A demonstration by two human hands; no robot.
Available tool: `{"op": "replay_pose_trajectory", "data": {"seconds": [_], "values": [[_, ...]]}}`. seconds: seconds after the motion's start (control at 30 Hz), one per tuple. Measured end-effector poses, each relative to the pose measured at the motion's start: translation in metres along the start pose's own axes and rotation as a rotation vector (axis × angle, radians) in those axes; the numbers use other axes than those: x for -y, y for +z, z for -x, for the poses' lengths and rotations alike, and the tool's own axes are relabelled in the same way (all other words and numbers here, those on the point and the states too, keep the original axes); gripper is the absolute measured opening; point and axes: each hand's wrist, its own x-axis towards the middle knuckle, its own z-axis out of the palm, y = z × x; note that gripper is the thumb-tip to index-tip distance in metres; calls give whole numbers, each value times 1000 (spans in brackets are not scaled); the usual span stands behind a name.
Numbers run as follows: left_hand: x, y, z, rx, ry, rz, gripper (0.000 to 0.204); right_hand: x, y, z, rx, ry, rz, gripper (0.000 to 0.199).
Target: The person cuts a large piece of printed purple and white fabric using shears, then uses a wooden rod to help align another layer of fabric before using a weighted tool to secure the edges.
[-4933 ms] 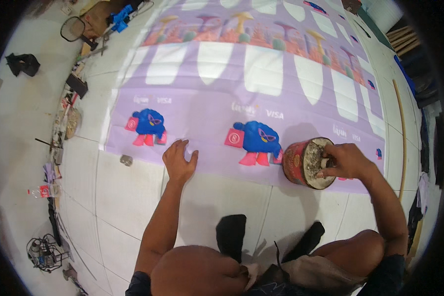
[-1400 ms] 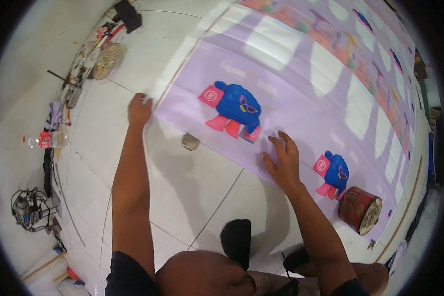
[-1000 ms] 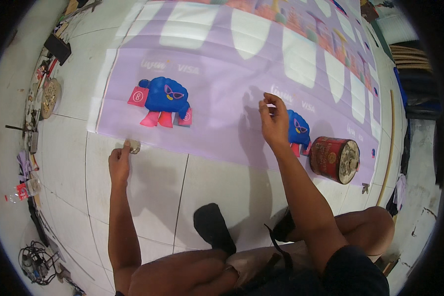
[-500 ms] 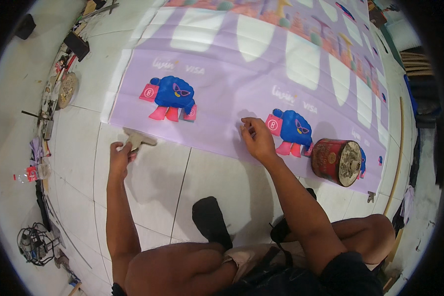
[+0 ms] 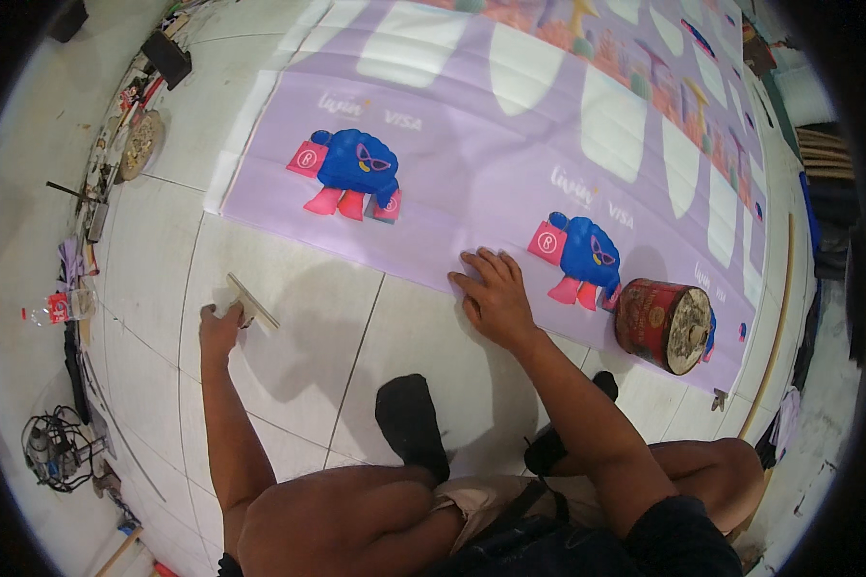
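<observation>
Over the tiles left of the banner's near edge, my left hand (image 5: 220, 329) is closed on a beige, flat-bladed scraper (image 5: 253, 301), its blade raised clear of the sheet. My right hand (image 5: 498, 300) lies palm down with fingers outstretched on the near edge of the purple printed banner (image 5: 433, 226). Blue cartoon figures with pink bags are printed along this strip. Right of that hand, a rusty red round tin (image 5: 659, 327) lies on its side on the banner, over one of the figures.
White floor tiles (image 5: 298, 423) lie between my feet and the banner. A small metal clip (image 5: 720, 400) sits at the banner's near right corner. Tools and clutter line the left wall, with a plastic bottle (image 5: 63, 308) and a coiled black cable (image 5: 58, 447). Rolled material (image 5: 826, 154) is stacked at right.
My left hand has drawn back from the banner's edge with the scraper, which has turned. My right hand has come down and flattened onto the near edge. The view has shifted slightly.
</observation>
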Motion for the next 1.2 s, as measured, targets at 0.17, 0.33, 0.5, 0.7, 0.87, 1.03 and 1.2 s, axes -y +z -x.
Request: {"op": "replay_pose_trajectory", "data": {"seconds": [0.17,0.33,0.5,0.7,0.87,1.03,1.2], "values": [[-2,3,6,-84,-27,34,79,-3,-2,0,37,9,13,38],[-57,28,11,-270,562,81,58,-7,2,2,27,35,5,35],[-153,57,-3,-323,994,-18,67,5,-3,-7,12,6,35,32],[-228,115,21,-75,1226,-232,81,7,3,-4,16,19,71,31],[-208,133,7,-92,1069,-306,86,8,15,0,-20,11,76,31],[-203,118,-31,-145,933,-311,88,3,18,0,-47,9,97,31],[-190,90,-86,-189,770,-358,85,4,21,-1,-36,19,70,33]]}}
